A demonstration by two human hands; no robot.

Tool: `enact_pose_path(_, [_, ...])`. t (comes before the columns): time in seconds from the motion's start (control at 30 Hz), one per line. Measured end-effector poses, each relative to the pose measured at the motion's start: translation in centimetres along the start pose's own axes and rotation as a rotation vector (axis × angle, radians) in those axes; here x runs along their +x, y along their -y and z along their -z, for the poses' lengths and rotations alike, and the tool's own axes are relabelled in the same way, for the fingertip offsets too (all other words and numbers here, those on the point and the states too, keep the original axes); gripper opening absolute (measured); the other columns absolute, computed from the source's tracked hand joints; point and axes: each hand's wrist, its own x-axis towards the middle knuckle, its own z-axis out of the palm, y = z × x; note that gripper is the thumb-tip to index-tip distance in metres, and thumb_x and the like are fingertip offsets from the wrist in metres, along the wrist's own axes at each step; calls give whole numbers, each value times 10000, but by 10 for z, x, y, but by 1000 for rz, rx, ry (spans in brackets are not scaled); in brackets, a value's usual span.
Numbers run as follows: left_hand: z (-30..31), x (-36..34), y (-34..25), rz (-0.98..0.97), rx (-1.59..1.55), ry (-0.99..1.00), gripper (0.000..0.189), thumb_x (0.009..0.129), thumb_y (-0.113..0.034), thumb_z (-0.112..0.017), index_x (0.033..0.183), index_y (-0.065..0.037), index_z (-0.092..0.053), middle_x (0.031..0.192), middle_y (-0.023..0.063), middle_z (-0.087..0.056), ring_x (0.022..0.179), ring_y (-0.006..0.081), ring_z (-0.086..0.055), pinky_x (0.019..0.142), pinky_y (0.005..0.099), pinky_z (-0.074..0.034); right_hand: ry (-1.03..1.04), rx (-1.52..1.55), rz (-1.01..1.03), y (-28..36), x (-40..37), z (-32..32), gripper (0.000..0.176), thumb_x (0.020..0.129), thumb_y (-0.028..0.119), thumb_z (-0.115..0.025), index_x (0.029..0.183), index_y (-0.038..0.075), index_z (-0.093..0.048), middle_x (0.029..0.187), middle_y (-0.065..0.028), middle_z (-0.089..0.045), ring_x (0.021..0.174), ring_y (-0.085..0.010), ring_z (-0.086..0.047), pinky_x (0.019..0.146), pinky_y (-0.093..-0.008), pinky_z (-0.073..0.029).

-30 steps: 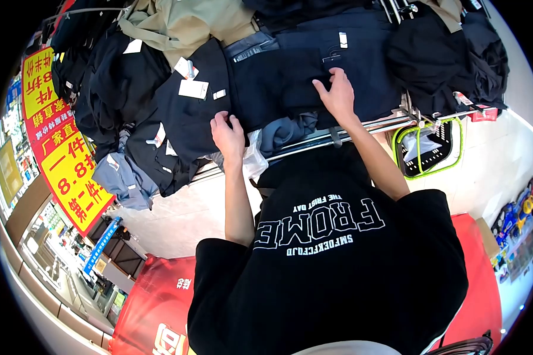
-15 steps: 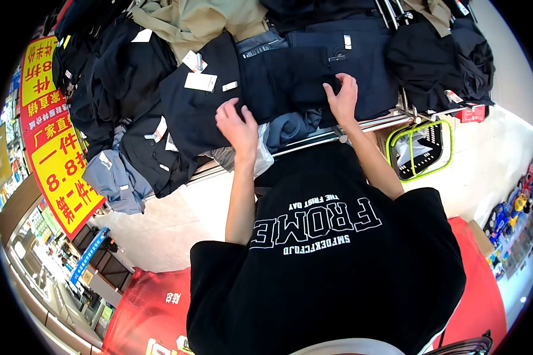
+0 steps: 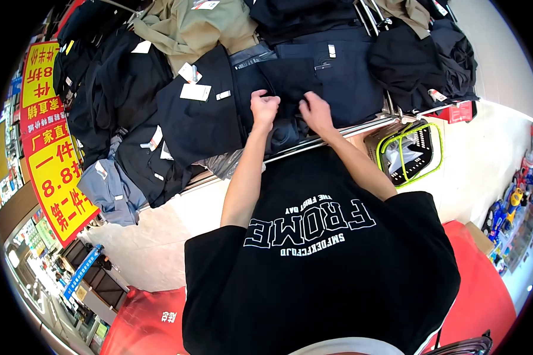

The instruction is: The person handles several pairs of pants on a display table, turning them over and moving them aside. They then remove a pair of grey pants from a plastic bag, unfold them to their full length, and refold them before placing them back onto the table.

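garment — black — is pinched by left fingers, right fingers touching.

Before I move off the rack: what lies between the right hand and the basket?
In the head view, dark clothes and then the metal rail lie between the right hand and the basket.

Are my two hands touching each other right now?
Apart. The head view shows a strip of dark cloth plainly visible between the fingers of the left hand and those of the right hand.
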Motion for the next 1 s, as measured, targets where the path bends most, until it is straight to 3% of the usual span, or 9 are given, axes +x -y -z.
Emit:
enact_pose_path(0.13, [23,-4,-31,240,-177,235,30,716,-43,-549,703,-67,-539,599,-20,-441,481,74,-390,445,227,-348,-413,539,-376,6,13,53,177,918,142,-541,897,-33,-544,655,-66,-530,623,-155,-556,612,-309,-491])
enact_pose_path(0.17, [25,-6,-39,247,-99,226,130,689,-47,-510,589,-109,-458,571,-38,-391,472,79,-360,462,232,-336,-470,688,-370,-4,15,62,179,934,141,-523,932,-36,-549,696,-48,-521,653,-121,-544,624,-289,-500])
enact_pose_path(0.3, [32,19,-21,-1,-213,399,139,704,-8,-485,813,-35,-567,712,5,-489,674,124,-515,614,259,-449,-635,905,-382,-17,20,96,194,971,128,-441,1000,-21,-561,843,-68,-582,742,-136,-593,723,-289,-547])
enact_pose_path(0.37, [17,-14,-62,177,-274,290,470,749,-1,-478,1218,17,-498,904,51,-558,836,160,-583,734,298,-501,-655,945,-386,-19,18,104,194,961,113,-441,1028,-16,-570,917,-75,-603,804,-149,-604,740,-296,-548])
enact_pose_path(0.57, [-11,-62,-134,20,-541,358,276,778,9,-422,1042,-6,-501,955,80,-605,892,212,-636,826,341,-539,-712,1115,-439,-40,5,114,219,920,70,-468,1085,-19,-581,1025,-80,-613,938,-144,-584,834,-309,-491])
enact_pose_path(0.6, [-5,-56,-136,43,-562,324,646,784,-23,-475,1412,-14,-326,1142,101,-568,1001,224,-599,894,363,-497,-732,977,-397,-27,9,125,268,912,68,-481,1142,-28,-579,1073,-67,-614,997,-125,-563,889,-287,-435])
enact_pose_path(0.73, [10,-56,-161,-48,-590,208,418,805,-10,-439,1219,29,-473,1116,104,-593,1009,229,-611,914,335,-496,-627,955,-332,-55,16,130,267,905,78,-512,1130,-43,-587,1065,-50,-615,1026,-114,-546,928,-234,-380])
enact_pose_path(0.87, [31,-49,-170,-137,-698,541,399,825,7,-403,1216,20,-484,1145,133,-605,1043,246,-613,935,343,-494,-480,1164,-504,-78,24,118,248,905,132,-569,1051,-65,-609,1005,-29,-628,996,-96,-546,928,-219,-366])
enact_pose_path(1.0, [32,-67,-188,-166,-645,360,387,789,24,-416,1168,26,-494,1071,115,-611,982,226,-628,886,328,-516,-231,772,-282,-78,40,128,289,882,223,-642,1053,-9,-616,994,-31,-633,904,-100,-547,836,-236,-403])
